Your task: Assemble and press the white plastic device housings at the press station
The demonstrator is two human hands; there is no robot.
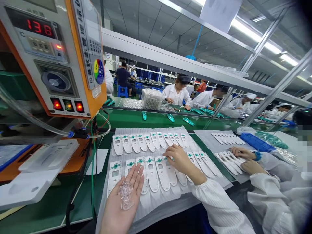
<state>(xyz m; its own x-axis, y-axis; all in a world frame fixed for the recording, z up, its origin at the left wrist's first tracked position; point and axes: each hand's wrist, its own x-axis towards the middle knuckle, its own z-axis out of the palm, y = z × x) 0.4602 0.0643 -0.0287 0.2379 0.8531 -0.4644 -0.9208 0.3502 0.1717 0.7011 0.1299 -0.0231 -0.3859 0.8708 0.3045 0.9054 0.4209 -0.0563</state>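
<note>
My left hand [123, 200] lies palm up over the near edge of a white foam sheet [151, 208], fingers stretched out, with a small heap of clear plastic pieces [126, 194] resting in the palm. My right hand [179, 158], in a white sleeve, reaches over the front row of white shells with green buttons [156, 172]; its fingers curl down onto one shell, and what they pinch is hidden. A second row of the same shells [148, 141] lies farther back on the sheet.
An orange and grey machine [56, 55] with a red "138" display stands at the left, with hoses and a white jig [36, 175] below. A co-worker's hands [243, 159] handle shells on the right. A blue tray [257, 143] and a green conveyor [156, 118] lie beyond.
</note>
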